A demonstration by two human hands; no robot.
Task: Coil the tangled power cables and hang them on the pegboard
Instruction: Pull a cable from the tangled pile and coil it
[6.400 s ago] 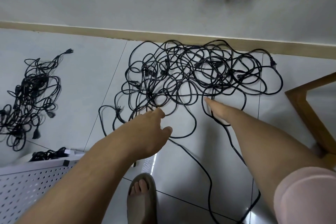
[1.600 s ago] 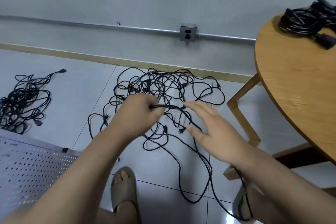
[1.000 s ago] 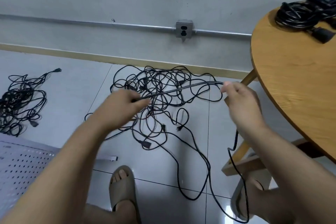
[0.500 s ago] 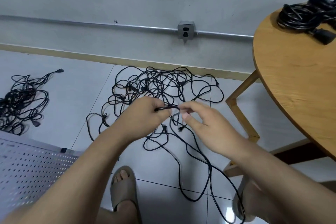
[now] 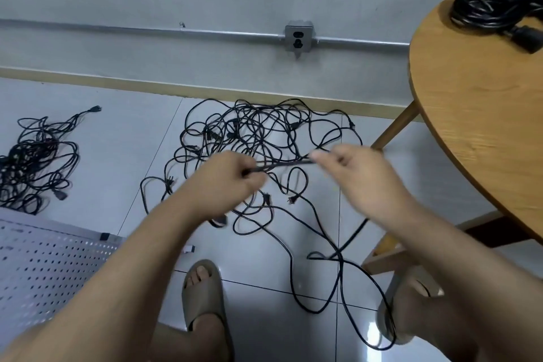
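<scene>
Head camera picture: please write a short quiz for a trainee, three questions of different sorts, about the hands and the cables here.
1. True or false: the left hand and the right hand grip one cable stretched between them.
2. What lies on the round table? A: a bundle of black cables. B: a hammer. C: a lamp.
3. How many separate heaps of cable lie on the floor?
Key: 1 true. 2 A. 3 two, the large tangle and the small heap.
</scene>
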